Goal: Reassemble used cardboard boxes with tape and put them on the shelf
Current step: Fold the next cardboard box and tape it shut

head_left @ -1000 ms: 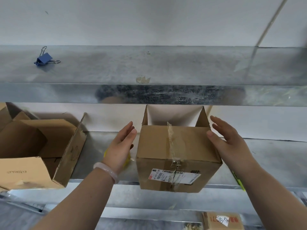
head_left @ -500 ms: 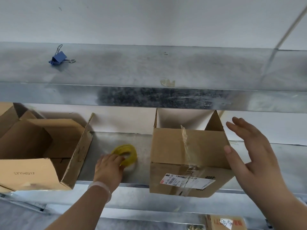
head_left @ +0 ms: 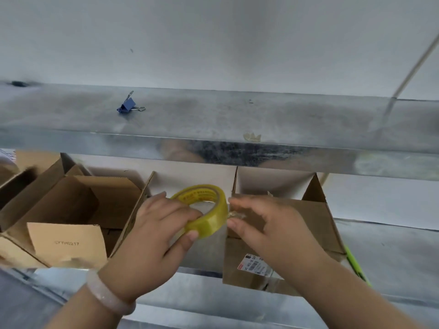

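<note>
Left hand (head_left: 156,233) gripped the yellow-tinted roll of clear packing tape (head_left: 205,219), held up in the air btwn the two hands. Thumb pressed on the roll's near outer face, fingers curled over its top rim. Right hand (head_left: 270,231) sat just right of the roll, thumb & fingertips pinched together on the crinkled loose tape end (head_left: 234,215) at the roll's right edge.

Behind the right hand, the brown cardboard box w/ white shipping label (head_left: 318,224) stood on the lower galvanised metal shelf (head_left: 392,252). Its flaps were up at the far side and its near edge overhung the shelf front. Left of the roll, an open brown cardboard box w/ flaps spread (head_left: 78,210) sat on the same shelf. Upper metal shelf (head_left: 213,117) carried a blue binder clip (head_left: 127,106), far left. Pale bracelet (head_left: 107,296) on the left wrist.
</note>
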